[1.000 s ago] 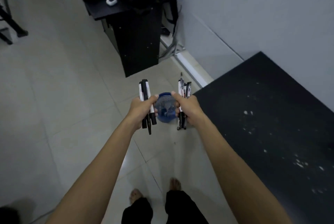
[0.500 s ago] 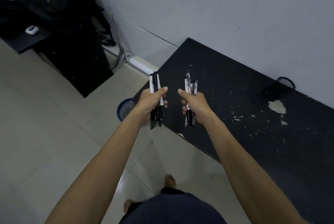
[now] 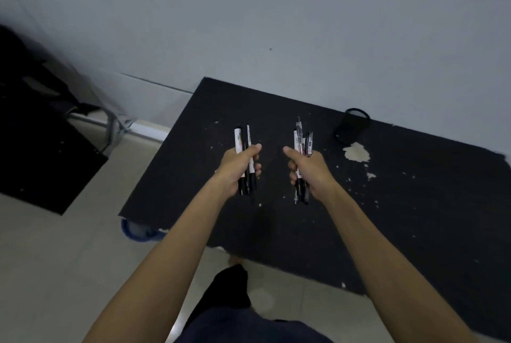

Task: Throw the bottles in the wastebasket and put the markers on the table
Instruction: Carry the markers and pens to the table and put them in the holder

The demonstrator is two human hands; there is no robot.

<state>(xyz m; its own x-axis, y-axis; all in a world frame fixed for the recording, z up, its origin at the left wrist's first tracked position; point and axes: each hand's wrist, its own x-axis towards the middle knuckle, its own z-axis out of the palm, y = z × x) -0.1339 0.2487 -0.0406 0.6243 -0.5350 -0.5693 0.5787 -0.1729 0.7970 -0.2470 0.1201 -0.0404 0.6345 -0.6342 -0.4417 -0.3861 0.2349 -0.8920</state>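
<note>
My left hand (image 3: 239, 167) is shut on a bundle of black-and-white markers (image 3: 245, 138), held upright above the black table (image 3: 401, 204). My right hand (image 3: 309, 172) grips a second bundle of markers (image 3: 301, 138) the same way, a little to the right. Both hands hover over the table's left-middle part. The blue wastebasket (image 3: 138, 230) stands on the floor, mostly hidden under the table's near left corner. No bottles are visible.
A black mesh pen cup (image 3: 352, 126) stands at the table's back edge by the grey wall. The tabletop has chipped pale patches (image 3: 356, 152). A dark desk (image 3: 41, 154) with metal legs is at the left. My legs are on the pale tiled floor below.
My view has swung right and both hands with their markers have moved from beside the wastebasket to over the table. The wastebasket has slid under the table's corner in view.
</note>
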